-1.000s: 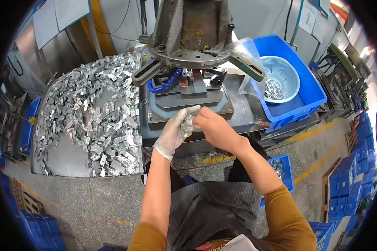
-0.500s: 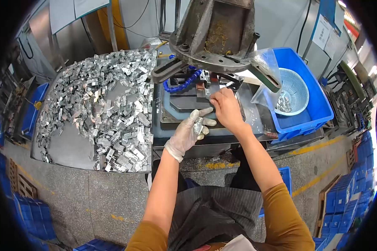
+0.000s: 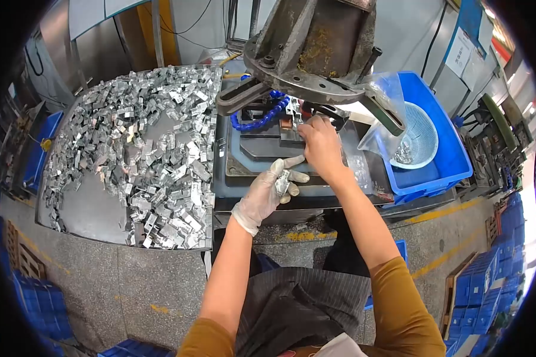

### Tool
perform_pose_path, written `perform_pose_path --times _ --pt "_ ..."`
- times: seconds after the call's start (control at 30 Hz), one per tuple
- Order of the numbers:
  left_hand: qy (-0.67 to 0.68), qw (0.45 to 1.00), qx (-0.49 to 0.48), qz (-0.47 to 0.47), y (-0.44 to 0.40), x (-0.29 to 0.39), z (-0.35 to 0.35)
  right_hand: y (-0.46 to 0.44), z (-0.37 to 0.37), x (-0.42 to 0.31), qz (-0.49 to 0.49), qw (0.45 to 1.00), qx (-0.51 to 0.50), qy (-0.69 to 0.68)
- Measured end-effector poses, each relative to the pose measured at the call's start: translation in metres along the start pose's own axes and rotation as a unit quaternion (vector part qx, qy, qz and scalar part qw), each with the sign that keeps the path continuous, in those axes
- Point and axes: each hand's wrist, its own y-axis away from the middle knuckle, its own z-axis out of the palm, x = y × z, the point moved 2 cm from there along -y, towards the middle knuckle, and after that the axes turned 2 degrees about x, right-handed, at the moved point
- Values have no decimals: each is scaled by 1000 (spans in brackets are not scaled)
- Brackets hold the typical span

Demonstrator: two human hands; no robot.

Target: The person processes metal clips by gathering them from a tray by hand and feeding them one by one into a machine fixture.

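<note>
My left hand (image 3: 261,198), in a thin whitish glove, is curled in front of the machine bed with several small shiny metal parts (image 3: 283,182) in its fingers. Its index finger points toward my right wrist. My bare right hand (image 3: 323,149) reaches further in, its fingers closed at the metal fixture (image 3: 290,137) on the bed. Whatever those fingertips hold is hidden by the hand. A copper-coloured block (image 3: 286,123) sits in the fixture just left of them. Directly above is the heavy machine head (image 3: 306,86), with slotted arms on both sides.
To the left, a wide dark tray (image 3: 95,205) bears a large heap of metal parts (image 3: 175,208). At right, a blue bin (image 3: 431,187) holds a pale plastic basket (image 3: 426,140) with some parts inside. A blue segmented hose (image 3: 257,126) curves behind the bed.
My right hand has shifted slightly forward, further toward the fixture. The left hand stays nearly in place with its metal parts. The whole view has tilted a little.
</note>
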Motion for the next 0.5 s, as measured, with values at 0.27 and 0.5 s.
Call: perform_pose_path --times 0.27,0.5 --pt "-14 1000 1 10 -2 -3 -2 -20 16 14 -23 998 12 61" --pt "-9 1000 8 13 -2 -3 0 -23 14 14 -23 996 41 73"
